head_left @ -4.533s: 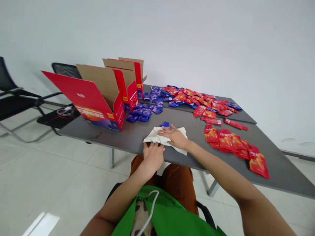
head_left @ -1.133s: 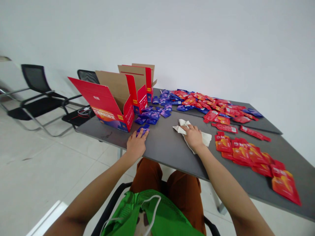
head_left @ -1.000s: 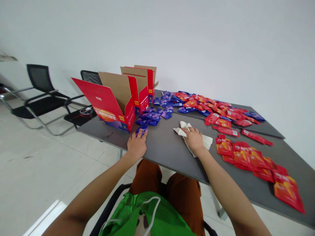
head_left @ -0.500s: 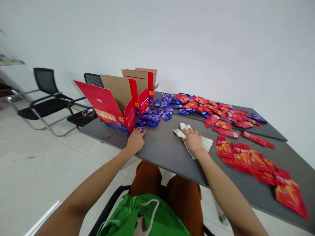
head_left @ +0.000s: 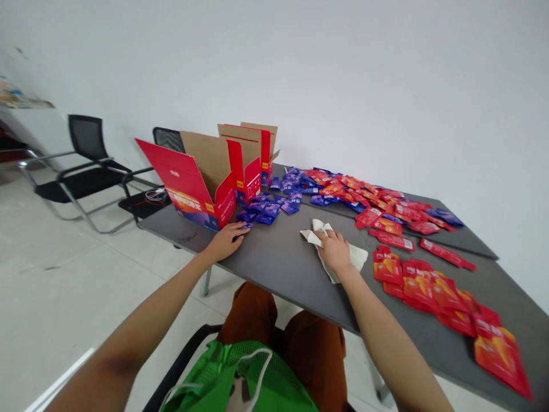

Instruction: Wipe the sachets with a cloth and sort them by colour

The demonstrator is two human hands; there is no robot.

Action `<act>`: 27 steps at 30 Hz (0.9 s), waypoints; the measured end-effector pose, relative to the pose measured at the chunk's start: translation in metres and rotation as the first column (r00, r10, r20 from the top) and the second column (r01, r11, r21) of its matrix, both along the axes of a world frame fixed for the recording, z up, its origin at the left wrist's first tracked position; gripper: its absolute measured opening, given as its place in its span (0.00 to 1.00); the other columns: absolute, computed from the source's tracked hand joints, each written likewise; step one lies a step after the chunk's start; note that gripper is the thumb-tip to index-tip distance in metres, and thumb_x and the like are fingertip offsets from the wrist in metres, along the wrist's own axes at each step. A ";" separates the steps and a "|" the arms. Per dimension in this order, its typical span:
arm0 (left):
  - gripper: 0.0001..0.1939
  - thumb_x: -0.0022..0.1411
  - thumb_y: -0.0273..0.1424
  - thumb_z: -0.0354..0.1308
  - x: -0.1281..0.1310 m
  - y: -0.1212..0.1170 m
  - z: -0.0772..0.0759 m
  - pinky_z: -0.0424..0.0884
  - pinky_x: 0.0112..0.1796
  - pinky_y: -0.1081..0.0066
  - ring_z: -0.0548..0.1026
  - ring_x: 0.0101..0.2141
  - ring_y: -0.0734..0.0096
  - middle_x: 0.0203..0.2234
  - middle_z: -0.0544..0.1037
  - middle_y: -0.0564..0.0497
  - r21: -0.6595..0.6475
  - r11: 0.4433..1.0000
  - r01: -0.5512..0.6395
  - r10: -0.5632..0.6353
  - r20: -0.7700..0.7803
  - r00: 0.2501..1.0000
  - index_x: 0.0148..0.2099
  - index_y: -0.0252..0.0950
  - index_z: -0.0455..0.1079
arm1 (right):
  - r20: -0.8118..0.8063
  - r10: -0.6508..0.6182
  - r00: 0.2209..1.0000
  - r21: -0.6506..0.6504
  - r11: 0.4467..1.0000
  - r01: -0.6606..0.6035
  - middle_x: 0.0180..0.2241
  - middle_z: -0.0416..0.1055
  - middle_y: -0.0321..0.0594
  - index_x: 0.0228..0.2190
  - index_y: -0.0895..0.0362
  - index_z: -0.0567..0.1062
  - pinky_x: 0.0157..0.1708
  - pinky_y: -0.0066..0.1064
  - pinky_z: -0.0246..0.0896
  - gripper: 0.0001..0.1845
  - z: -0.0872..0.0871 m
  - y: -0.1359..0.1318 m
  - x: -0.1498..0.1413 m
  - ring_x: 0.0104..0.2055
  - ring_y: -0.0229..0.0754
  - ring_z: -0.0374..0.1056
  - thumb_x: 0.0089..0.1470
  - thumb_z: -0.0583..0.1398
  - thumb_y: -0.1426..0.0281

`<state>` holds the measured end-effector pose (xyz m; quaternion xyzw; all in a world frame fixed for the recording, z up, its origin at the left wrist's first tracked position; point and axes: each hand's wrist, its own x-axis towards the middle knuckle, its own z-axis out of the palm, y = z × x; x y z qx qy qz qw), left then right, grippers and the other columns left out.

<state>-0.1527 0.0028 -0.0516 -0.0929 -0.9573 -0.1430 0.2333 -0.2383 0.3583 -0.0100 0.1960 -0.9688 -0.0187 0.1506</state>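
My left hand [head_left: 226, 242] lies low on the table edge by the nearest red carton [head_left: 193, 191]. Its fingers are stretched out, their tips over a small blue sachet [head_left: 244, 227] that they partly hide. My right hand [head_left: 335, 250] presses on a crumpled off-white cloth [head_left: 357, 256] and has its fingers closed on it. Bunched cloth sticks out past the fingertips. Beyond the left hand lies a group of blue-purple sachets [head_left: 266, 212]. To the right of the cloth, red spouted pouches [head_left: 418, 283] overlap in a row.
Two more open cartons [head_left: 253, 182] stand behind the first. A mixed heap of red and blue packets [head_left: 351, 189] covers the back of the grey table [head_left: 283, 252]. Two single red pouches [head_left: 391, 239] lie before it. Black chairs [head_left: 86, 166] stand at left.
My left hand has slid left, toward the carton's near corner, uncovering more of the blue sachet. My right hand and the cloth stay at nearly the same spot. The view has shifted slightly.
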 end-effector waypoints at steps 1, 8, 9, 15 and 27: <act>0.24 0.66 0.34 0.45 0.000 -0.002 0.001 0.57 0.62 0.58 0.64 0.61 0.65 0.60 0.68 0.47 0.015 1.000 0.014 -0.014 0.002 1.000 0.59 0.36 0.70 | -0.003 0.003 1.000 0.001 1.000 -0.003 0.58 0.63 0.44 0.60 0.42 0.64 0.48 0.42 0.59 0.26 0.000 0.000 0.000 0.55 0.52 0.59 0.61 0.54 0.66; 0.23 0.64 0.33 0.46 -0.001 -0.002 0.004 0.58 0.62 0.58 0.65 0.60 0.65 0.59 0.70 0.47 0.017 1.000 0.020 -0.020 -0.010 1.000 0.57 0.36 0.72 | -0.018 0.000 1.000 0.030 1.000 0.000 0.59 0.62 0.44 0.61 0.42 0.63 0.48 0.42 0.59 0.26 -0.002 0.001 -0.001 0.55 0.52 0.59 0.62 0.53 0.65; 0.23 0.63 0.32 0.46 -0.001 0.000 0.003 0.58 0.62 0.58 0.65 0.60 0.65 0.59 0.70 0.47 -0.004 1.000 0.013 -0.013 -0.017 1.000 0.57 0.36 0.72 | -0.018 0.001 1.000 0.028 1.000 0.000 0.59 0.62 0.44 0.60 0.42 0.63 0.48 0.41 0.59 0.26 -0.002 0.001 -0.001 0.55 0.52 0.59 0.62 0.53 0.65; 0.25 0.59 0.31 0.49 0.004 0.008 0.007 0.58 0.62 0.55 0.64 0.61 0.61 0.59 0.70 0.46 -0.118 0.992 -0.046 0.038 -0.072 0.997 0.57 0.37 0.73 | -0.012 0.006 1.000 0.011 1.000 -0.006 0.59 0.62 0.43 0.60 0.42 0.64 0.47 0.41 0.59 0.25 -0.001 0.001 0.000 0.55 0.52 0.59 0.61 0.54 0.65; 0.20 0.63 0.30 0.46 -0.070 0.043 0.093 0.70 0.48 0.68 0.77 0.43 0.63 0.41 0.82 0.45 0.103 0.969 -0.226 0.241 -0.174 0.955 0.45 0.33 0.78 | -0.003 -0.002 1.000 -0.023 1.000 0.002 0.58 0.63 0.43 0.60 0.41 0.64 0.48 0.41 0.58 0.26 -0.002 0.000 0.001 0.55 0.51 0.58 0.61 0.54 0.66</act>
